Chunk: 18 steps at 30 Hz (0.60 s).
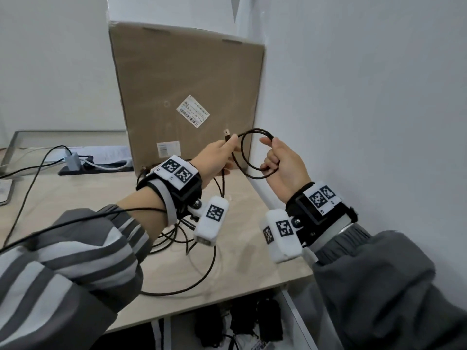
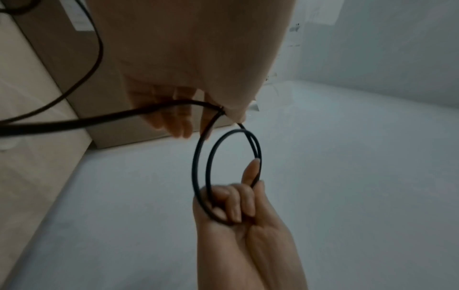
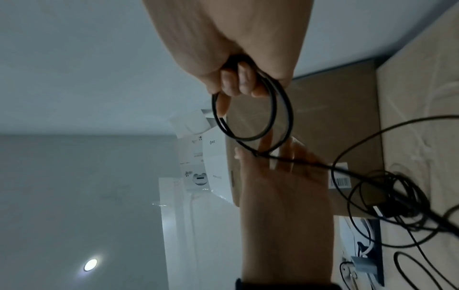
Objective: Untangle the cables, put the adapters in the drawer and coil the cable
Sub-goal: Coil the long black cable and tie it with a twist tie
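A black cable (image 1: 255, 130) is looped into a small coil (image 2: 201, 157) held in the air between both hands, in front of the cardboard box. My right hand (image 1: 269, 154) grips the coil, its fingers (image 3: 238, 82) curled through the loops (image 3: 288, 109). Just left of it, my left hand (image 1: 231, 142) pinches the cable right below its USB plug (image 1: 226, 134), which points up. The rest of the cable hangs down to a tangle of black cables (image 1: 177, 233) on the table. Black adapters (image 1: 267, 322) lie in the open drawer (image 1: 290, 304) under the table's front edge.
A large cardboard box (image 1: 187, 97) leans against the wall behind the hands. A power strip (image 1: 75, 164) with a grey plug and cables lies at the back left of the light wooden table (image 1: 75, 195). The white wall (image 1: 353, 97) is close on the right.
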{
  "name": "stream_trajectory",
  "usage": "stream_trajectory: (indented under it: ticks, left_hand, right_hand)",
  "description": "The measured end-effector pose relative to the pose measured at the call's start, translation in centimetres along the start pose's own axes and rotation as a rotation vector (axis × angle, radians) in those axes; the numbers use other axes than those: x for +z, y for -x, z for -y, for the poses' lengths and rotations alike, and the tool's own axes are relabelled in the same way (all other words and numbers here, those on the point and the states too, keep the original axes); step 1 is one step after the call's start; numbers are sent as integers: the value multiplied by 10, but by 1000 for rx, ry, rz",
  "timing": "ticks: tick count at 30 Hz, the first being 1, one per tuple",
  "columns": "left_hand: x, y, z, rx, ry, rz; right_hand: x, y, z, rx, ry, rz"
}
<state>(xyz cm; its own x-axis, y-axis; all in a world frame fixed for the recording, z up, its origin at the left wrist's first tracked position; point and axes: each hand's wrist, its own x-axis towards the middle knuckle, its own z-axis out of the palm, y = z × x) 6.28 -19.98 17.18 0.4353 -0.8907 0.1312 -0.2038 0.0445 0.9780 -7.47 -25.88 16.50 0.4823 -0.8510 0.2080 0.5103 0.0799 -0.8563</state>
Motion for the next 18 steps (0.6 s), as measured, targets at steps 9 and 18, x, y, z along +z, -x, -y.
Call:
stream_trajectory:
  ticks: [9,18]
  left_hand:
    - [11,12,0,12,-106,73]
    - [-17,1,-2,80,-772,188]
  right_hand:
    - [7,8,-28,-62,182,-106]
    - [-3,12,2,-169,1127,151]
